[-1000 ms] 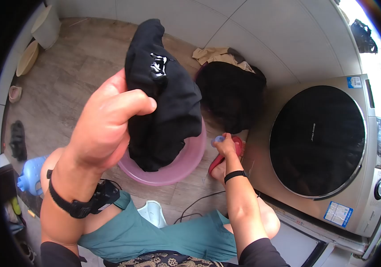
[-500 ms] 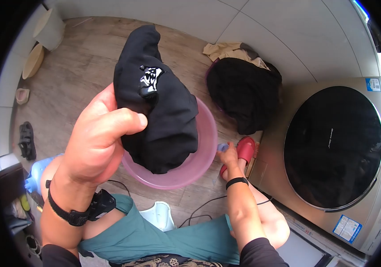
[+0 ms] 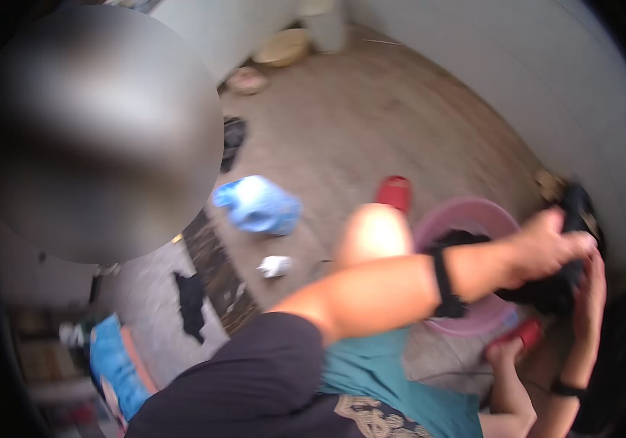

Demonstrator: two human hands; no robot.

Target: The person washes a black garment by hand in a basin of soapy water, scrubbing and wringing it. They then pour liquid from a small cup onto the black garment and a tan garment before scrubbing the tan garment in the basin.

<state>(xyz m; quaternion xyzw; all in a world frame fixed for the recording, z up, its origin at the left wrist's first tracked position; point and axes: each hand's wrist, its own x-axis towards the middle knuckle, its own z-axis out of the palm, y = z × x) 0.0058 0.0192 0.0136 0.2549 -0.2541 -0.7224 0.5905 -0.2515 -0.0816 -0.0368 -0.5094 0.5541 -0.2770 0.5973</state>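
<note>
Black cloth hangs partly over the right side of the pink basin, with more dark cloth inside the basin. My left hand reaches across to the right and is closed on the black cloth. Close by its fingertips is my right hand, raised at the far right beside the cloth. Motion smears its fingers, so I cannot make out whether it holds any of the cloth.
A blue container and a small white object lie on the floor left of my knee. Red slippers are on my feet. A beige basin leans at the back. Dark cloth lies at the lower left.
The view has swung left, so the basin now appears further right. My left hand has moved across with the black cloth, and my right hand has come up from the floor beside it.
</note>
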